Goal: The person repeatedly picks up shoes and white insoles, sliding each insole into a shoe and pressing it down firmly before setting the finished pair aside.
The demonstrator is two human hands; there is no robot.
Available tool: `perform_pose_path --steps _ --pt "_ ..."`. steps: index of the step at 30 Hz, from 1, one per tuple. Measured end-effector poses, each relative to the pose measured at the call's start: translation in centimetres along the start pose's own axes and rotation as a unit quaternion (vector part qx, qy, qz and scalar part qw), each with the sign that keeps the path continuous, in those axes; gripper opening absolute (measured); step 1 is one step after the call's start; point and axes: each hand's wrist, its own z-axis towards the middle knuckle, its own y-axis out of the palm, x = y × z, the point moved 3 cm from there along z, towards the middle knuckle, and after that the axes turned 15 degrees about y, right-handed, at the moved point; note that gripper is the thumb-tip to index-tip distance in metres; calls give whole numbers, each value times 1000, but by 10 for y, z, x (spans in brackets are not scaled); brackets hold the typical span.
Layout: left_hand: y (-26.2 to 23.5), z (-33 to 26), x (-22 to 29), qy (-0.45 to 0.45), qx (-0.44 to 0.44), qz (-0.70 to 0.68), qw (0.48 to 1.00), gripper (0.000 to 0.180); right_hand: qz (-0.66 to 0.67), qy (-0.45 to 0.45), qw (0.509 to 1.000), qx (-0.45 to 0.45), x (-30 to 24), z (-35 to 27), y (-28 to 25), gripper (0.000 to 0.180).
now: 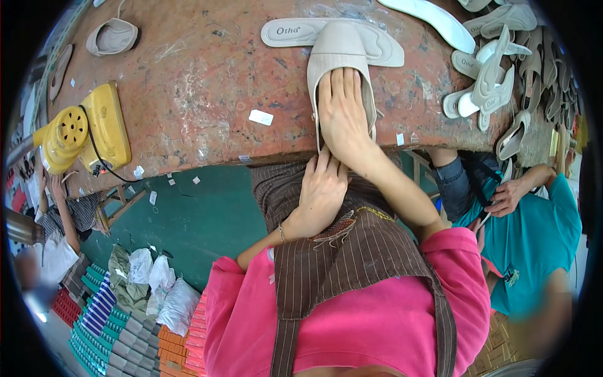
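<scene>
A beige closed-toe mule shoe [339,47] lies at the table's front edge, toe pointing away from me. Its toe rests across a loose beige insole [389,53]. My right hand [344,116] reaches into the shoe, fingers stretched out side by side and lying flat on the inside; nothing is gripped in them. Just below, my left hand [322,191] has its fingers at the shoe's heel end, holding it at the table edge. My right wrist and the shoe cover part of those fingertips, and the left thumb is hidden.
The worn reddish table [207,88] carries a yellow machine [94,129], another beige shoe [113,36] and a white label [260,117]. Several insoles [487,94] and shoes crowd the right. A co-worker in a teal shirt [534,232] sits right; another person's arm [66,213] is far left.
</scene>
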Motion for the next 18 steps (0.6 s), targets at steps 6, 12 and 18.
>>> perform_pose_path --steps 6,12,18 --pt "-24 9 2 -20 61 22 998 59 14 39 931 -362 9 57 2 18" --pt "-27 27 -17 -71 220 -32 972 48 299 -43 915 -269 20 40 -48 22" --pt "-67 43 -36 -4 276 -188 943 18 266 117 957 9 99 96 -24 31"
